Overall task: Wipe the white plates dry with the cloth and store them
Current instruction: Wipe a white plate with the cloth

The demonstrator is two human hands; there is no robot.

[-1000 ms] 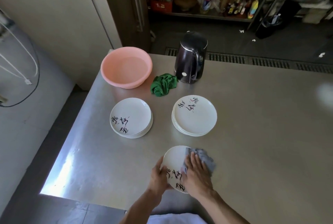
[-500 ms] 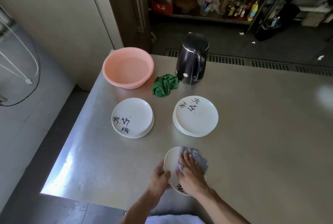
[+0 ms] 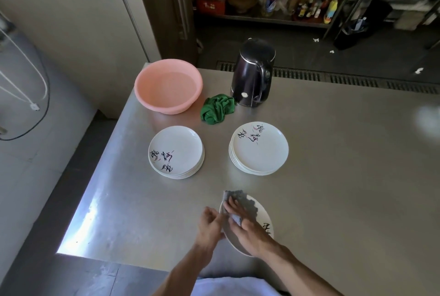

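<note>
A white plate [image 3: 263,214] with black lettering is held tilted near the table's front edge. My left hand [image 3: 210,224] grips its left rim. My right hand [image 3: 247,226] presses a grey cloth [image 3: 240,200] flat against the plate's face, fingers fairly straight. Two stacks of white plates stand further back: the left stack [image 3: 176,151] and the right stack [image 3: 259,148].
On the steel table [image 3: 345,176], a pink basin [image 3: 167,85] sits at the back left, a black kettle [image 3: 253,73] behind the right stack and a crumpled green cloth [image 3: 217,109] between them. The table's left edge drops to the floor. Shelves with bottles stand beyond.
The held plate has been turned, so its lettering now shows at the right. My right hand with the grey cloth slid across its face toward the left rim.
</note>
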